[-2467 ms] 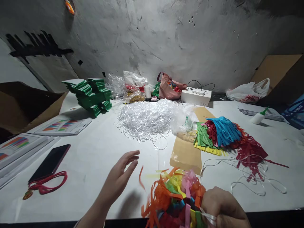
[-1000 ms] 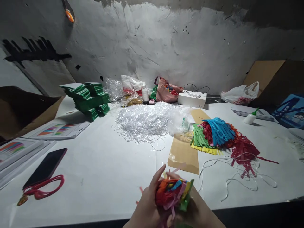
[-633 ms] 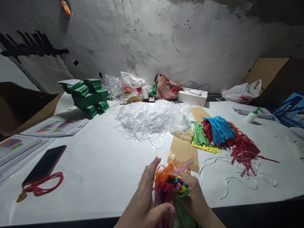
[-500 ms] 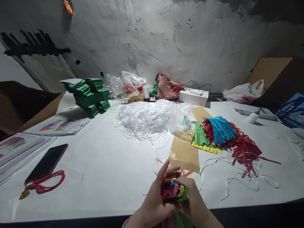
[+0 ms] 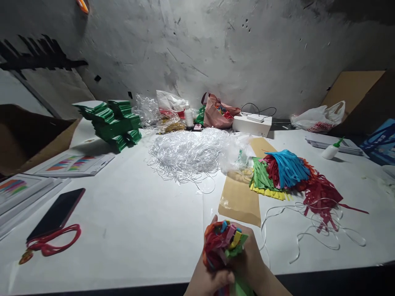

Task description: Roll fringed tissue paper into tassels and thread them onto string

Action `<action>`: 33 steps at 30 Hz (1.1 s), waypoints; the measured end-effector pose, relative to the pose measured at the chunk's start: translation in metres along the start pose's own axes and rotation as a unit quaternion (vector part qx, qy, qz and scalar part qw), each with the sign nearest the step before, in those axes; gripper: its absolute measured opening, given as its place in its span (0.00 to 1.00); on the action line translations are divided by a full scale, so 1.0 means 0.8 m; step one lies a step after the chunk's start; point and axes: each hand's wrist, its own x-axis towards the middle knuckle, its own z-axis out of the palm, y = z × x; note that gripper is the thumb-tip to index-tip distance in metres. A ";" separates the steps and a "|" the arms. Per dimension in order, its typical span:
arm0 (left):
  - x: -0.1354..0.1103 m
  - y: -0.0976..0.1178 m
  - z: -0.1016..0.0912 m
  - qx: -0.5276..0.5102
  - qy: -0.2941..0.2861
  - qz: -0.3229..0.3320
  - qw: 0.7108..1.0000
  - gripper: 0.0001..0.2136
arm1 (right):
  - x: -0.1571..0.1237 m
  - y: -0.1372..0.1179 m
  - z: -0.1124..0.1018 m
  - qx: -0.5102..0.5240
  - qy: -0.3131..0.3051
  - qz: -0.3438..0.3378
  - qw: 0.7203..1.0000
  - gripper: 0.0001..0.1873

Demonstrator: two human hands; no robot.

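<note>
A bundle of multicoloured paper tassels [image 5: 220, 242] stands between my hands near the front edge of the table, its orange, red, pink, yellow, blue and green folded ends facing up. My left hand [image 5: 206, 277] wraps round its left side, thumb across the front. Around the right side closes my right hand [image 5: 251, 257], its fingers partly hidden behind the bundle. Green strips hang below toward the bottom of the view. To the right lie more tassels in blue [image 5: 288, 166], green, yellow and dark red [image 5: 322, 193], with loose white cord [image 5: 304, 236] beside them.
A heap of white string [image 5: 188, 152] lies mid-table, beside a brown paper strip [image 5: 240, 199]. At left are a phone [image 5: 57, 213] with a red strap, printed packs [image 5: 74, 164] and green card stacks [image 5: 114, 125]. A glue bottle [image 5: 331, 151] stands at the right.
My left fingers, raised and spread over the bundle before, have come down round its side. More of the orange and red top now shows. The view has shifted slightly.
</note>
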 end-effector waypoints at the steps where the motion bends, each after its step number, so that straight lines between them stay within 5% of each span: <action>1: -0.001 0.005 0.001 0.012 0.006 -0.016 1.000 0.47 | 0.003 0.001 0.000 -0.013 -0.009 -0.011 1.000 0.18; 5: 0.004 0.021 0.001 0.073 -0.017 -0.088 0.993 0.30 | 0.010 -0.001 -0.001 -0.019 -0.037 0.066 0.997 0.13; 11: 0.023 0.035 -0.017 0.158 -0.029 -0.099 0.982 0.23 | 0.019 -0.017 -0.012 0.023 -0.118 0.139 0.983 0.08; 15: 0.025 0.055 -0.025 0.146 -0.011 -0.102 0.984 0.24 | 0.029 -0.025 -0.046 0.068 -0.198 0.140 0.968 0.22; 20: 0.017 0.066 -0.022 0.049 0.025 -0.115 0.992 0.28 | 0.030 -0.017 -0.071 0.025 -0.210 0.152 0.965 0.39; 27: 0.009 0.045 -0.018 0.030 0.025 -0.113 0.993 0.33 | 0.018 -0.014 -0.031 0.084 -0.160 0.177 0.968 0.05; 33: -0.007 0.022 -0.014 -0.090 0.081 -0.120 0.985 0.35 | 0.012 -0.007 -0.007 0.144 -0.073 0.174 0.971 0.07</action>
